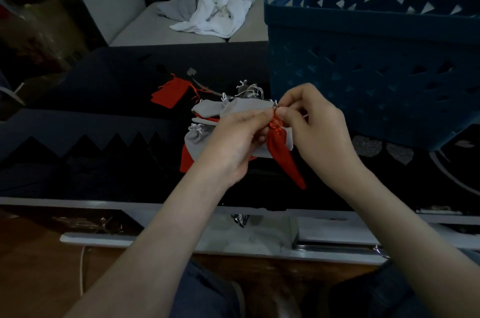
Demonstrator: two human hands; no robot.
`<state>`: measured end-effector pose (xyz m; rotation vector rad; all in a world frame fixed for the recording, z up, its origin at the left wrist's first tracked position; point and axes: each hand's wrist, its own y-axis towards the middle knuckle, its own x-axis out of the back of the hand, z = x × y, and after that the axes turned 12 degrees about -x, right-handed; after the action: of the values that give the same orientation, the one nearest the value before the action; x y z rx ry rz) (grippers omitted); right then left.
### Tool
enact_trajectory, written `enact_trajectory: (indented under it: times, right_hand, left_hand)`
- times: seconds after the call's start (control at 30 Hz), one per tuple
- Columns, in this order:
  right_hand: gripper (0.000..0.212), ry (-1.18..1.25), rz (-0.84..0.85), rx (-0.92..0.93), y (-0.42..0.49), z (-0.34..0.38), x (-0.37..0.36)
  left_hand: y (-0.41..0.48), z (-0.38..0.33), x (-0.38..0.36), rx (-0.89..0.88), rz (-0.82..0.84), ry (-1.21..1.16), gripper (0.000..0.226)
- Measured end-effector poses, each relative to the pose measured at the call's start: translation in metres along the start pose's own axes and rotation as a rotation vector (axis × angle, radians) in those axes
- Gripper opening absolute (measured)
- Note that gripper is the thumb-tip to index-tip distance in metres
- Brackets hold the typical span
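Now, from the head camera: pinching the red pouch (283, 155) at its gathered neck with the left hand (233, 146), fingertips curled against the cloth. Pinching the red cord (274, 124) at that neck with the right hand (320, 130), thumb and forefinger closed on it. Holding the pouch up between both hands, hanging tip-down over the dark table (104, 135), just above a heap of grey pouches (228, 109). Further back, lying flat on the table, a second red pouch (170, 92). Off to the right, standing on the table, a blue basket (376, 70). Behind, on the sofa (130, 18), crumpled white cloths (218, 13).
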<state>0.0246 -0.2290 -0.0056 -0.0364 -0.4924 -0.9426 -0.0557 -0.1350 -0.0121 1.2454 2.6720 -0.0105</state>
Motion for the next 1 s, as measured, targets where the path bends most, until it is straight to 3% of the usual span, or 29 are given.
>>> enact_trajectory:
  times: [0.13,0.33,0.4,0.57,0.7,0.8,0.93,1.0]
  right_hand:
    - [0.008,0.015,0.135,-0.136,0.004,0.000,0.003]
    - [0.009,-0.172,0.075,-0.152,0.005,-0.006,-0.006]
    - [0.004,-0.201,0.030,-0.079,0.001,-0.008,-0.011]
    - [0.015,-0.237,-0.064,0.068,-0.005,-0.014,-0.019]
    - [0.010,-0.553,-0.238,0.302,-0.011,-0.014,-0.025]
    - [0.028,-0.710,-0.397,0.426,-0.015,-0.009,-0.025]
    - [0.030,-0.748,-0.380,0.467,-0.013,-0.011,-0.022]
    - [0.032,-0.757,-0.331,0.479,-0.012,-0.009,-0.022]
  left_hand:
    - [-0.003,0.004,0.000,-0.131,-0.028,0.134,0.021]
    - [-0.002,0.007,-0.005,-0.182,-0.112,0.178,0.027]
    - [-0.001,0.008,-0.006,-0.207,-0.135,0.208,0.027]
    - [0.001,0.013,-0.007,-0.274,-0.165,0.267,0.022]
    - [0.001,0.013,-0.007,-0.249,-0.192,0.210,0.024]
    - [-0.002,0.009,-0.012,-0.169,-0.225,0.099,0.025]
    - [-0.001,0.010,-0.009,-0.171,-0.217,0.148,0.023]
    - [0.000,0.011,-0.006,-0.228,-0.202,0.323,0.022]
